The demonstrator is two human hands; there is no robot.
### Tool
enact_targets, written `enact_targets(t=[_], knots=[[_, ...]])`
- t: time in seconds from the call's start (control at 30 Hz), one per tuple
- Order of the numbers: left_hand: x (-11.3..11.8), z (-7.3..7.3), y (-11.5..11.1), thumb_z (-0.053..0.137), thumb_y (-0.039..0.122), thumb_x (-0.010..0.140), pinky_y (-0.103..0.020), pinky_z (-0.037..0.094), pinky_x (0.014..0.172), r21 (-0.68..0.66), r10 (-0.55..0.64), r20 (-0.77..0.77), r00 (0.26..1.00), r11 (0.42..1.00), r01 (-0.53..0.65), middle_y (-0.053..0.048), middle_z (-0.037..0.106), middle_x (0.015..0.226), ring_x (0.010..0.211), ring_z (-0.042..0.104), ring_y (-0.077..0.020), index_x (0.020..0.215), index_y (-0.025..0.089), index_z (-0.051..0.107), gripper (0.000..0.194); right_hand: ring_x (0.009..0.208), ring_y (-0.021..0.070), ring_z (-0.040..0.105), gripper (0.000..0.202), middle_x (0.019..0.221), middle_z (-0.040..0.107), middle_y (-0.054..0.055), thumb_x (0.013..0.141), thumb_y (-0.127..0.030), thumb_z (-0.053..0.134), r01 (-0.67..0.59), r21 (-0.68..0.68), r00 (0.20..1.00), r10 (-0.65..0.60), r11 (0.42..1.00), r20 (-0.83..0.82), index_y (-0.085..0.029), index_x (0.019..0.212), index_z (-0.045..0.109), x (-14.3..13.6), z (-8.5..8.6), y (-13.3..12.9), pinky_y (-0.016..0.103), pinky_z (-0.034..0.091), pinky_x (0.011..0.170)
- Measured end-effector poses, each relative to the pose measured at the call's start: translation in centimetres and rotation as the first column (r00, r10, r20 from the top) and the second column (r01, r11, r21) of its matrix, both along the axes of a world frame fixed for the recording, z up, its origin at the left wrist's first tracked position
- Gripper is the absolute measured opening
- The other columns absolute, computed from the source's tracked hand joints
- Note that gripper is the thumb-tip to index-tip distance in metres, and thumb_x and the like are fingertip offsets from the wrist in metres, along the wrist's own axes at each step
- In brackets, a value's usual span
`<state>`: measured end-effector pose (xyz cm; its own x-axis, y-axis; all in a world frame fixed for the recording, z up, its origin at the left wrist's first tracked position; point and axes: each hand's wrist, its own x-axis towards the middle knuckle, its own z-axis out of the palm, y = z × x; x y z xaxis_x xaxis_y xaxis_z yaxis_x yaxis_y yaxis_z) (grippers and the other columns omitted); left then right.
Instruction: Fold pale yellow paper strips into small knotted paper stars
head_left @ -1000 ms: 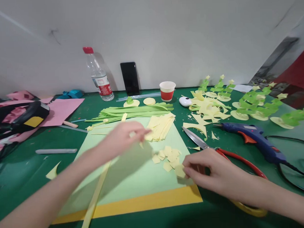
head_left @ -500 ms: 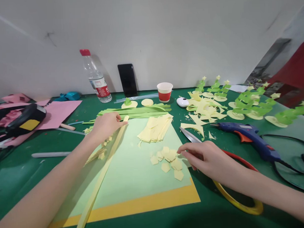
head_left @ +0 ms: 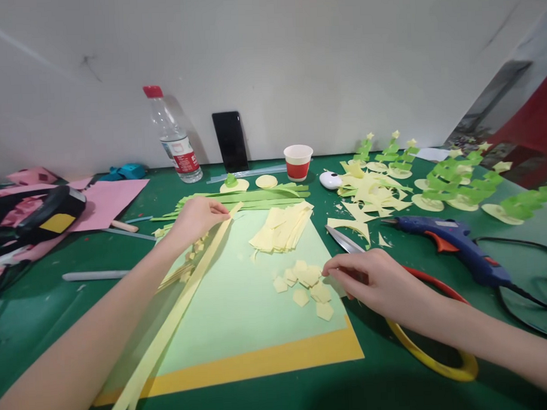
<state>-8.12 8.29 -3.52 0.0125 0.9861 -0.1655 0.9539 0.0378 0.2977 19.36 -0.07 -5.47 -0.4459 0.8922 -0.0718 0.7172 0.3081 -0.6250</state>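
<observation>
My left hand (head_left: 201, 219) pinches the far end of a long pale-yellow paper strip (head_left: 187, 292). The strip slants down to the near left, where two loose tails show. My right hand (head_left: 370, 279) rests by the right edge of a light-green sheet (head_left: 241, 302), fingers curled and tips close together; anything between them is too small to make out. Beside those fingertips lie small yellow paper pentagons (head_left: 300, 297). Under and behind the right hand are scissors (head_left: 345, 239) with red and yellow handles. A stack of short yellow strips (head_left: 283, 228) lies farther up the sheet.
Green paper strips (head_left: 255, 198), a paper cup (head_left: 298, 168), a phone (head_left: 230, 142) and a water bottle (head_left: 182, 157) stand or lie toward the wall. At right are yellow scraps (head_left: 372, 192), a blue glue gun (head_left: 454, 240) and green paper plants (head_left: 474, 189). Pink paper (head_left: 112, 198) lies left.
My left hand has drawn the yellow strip slightly rightward and away from me, and its near tails now show in view. My right hand has hardly moved.
</observation>
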Motion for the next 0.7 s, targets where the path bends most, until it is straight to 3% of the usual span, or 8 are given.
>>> enact_targets(t=[0.3, 0.7], knots=[[0.3, 0.0, 0.7, 0.053, 0.029, 0.088, -0.040, 0.051, 0.079, -0.035, 0.087, 0.065, 0.994, 0.996, -0.085, -0.008, 0.057, 0.114, 0.095, 0.059, -0.0222, 0.112, 0.016, 0.055, 0.027, 0.042, 0.0106, 0.040, 0.030, 0.053, 0.056, 0.000, 0.085, -0.027, 0.039, -0.009, 0.039, 1.000, 0.010, 0.999, -0.011, -0.018, 0.080, 0.067, 0.1, -0.4, 0.1, 0.023, 0.030, 0.041], [1.1, -0.4, 0.6, 0.053, 0.030, 0.088, -0.040, 0.051, 0.080, -0.075, 0.068, 0.061, 0.996, 0.995, -0.063, -0.007, 0.057, 0.113, 0.095, 0.059, -0.0226, 0.109, 0.016, 0.056, 0.026, 0.040, 0.0088, 0.037, 0.030, 0.050, 0.054, -0.002, 0.085, -0.028, 0.040, -0.026, 0.066, 0.999, 0.028, 0.997, -0.041, -0.018, 0.077, 0.066, 0.2, -0.6, 0.3, 0.023, 0.028, 0.039]])
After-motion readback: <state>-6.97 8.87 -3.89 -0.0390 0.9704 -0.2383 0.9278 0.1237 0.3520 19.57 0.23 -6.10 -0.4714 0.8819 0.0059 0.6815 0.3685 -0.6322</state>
